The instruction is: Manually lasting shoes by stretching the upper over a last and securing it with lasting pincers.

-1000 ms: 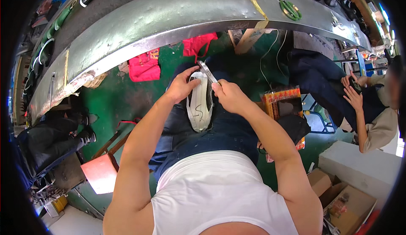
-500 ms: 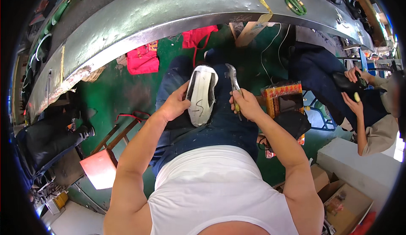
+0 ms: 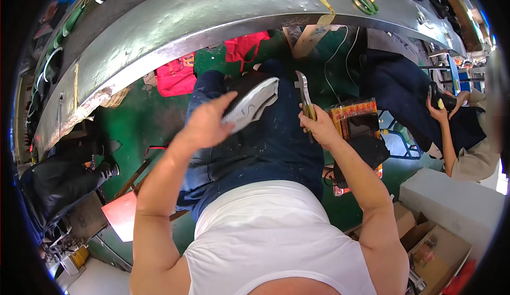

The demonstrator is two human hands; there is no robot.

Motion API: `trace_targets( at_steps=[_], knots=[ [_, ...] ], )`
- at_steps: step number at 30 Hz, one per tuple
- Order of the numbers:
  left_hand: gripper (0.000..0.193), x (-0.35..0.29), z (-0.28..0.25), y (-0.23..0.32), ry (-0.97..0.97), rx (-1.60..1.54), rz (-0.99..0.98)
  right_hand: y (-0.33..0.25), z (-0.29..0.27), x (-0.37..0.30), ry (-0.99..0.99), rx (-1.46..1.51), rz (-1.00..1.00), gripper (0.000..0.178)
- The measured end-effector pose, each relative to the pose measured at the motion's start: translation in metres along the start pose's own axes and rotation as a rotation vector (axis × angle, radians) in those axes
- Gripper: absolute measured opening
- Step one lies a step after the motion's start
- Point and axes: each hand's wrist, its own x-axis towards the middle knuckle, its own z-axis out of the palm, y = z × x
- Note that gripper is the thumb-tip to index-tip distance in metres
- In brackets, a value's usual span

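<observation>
My left hand (image 3: 207,122) grips a black and white shoe (image 3: 252,100), tilted on its side above my lap, sole edge facing up. My right hand (image 3: 319,126) is closed on the yellow handles of metal pliers (image 3: 304,95), whose jaws point up and away. The pliers stand a little to the right of the shoe, not touching it. I sit in blue jeans and a white sleeveless top, below a long curved metal workbench (image 3: 212,13).
Green-handled scissors (image 3: 364,0) lie on the bench top. Red cloths (image 3: 178,74) lie on the green floor under it. A box with a red patterned rim (image 3: 356,117) stands at my right. Another person (image 3: 467,130) sits far right holding a dark shoe. Cardboard boxes (image 3: 425,242) at lower right.
The pliers came off the shoe and moved right. My left hand turned the shoe from sole-up to lying on its side and lifted it slightly.
</observation>
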Motion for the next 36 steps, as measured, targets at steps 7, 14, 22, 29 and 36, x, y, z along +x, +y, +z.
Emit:
trace_targets(
  at_steps=[7,14,22,29,36],
  knots=[
    [0.077,0.053,-0.066,0.063,0.091,-0.663,0.147,-0.001,-0.013,-0.008,-0.029,-0.098,0.047,0.037],
    [0.083,0.085,0.089,-0.036,-0.187,-0.9,-0.425,0.001,-0.006,-0.017,-0.043,-0.188,0.049,0.027],
    [0.054,0.031,0.083,0.001,-0.019,-0.349,-0.402,-0.033,0.0,-0.025,-0.424,-0.127,0.344,0.027],
    [0.039,0.033,0.078,0.015,-0.042,-0.193,-0.413,-0.04,0.014,0.008,-0.473,-0.293,0.291,0.023],
    [0.042,0.034,0.071,0.018,-0.106,-0.26,-0.431,-0.039,0.017,0.01,-0.324,-0.442,0.147,0.022]
  ],
)
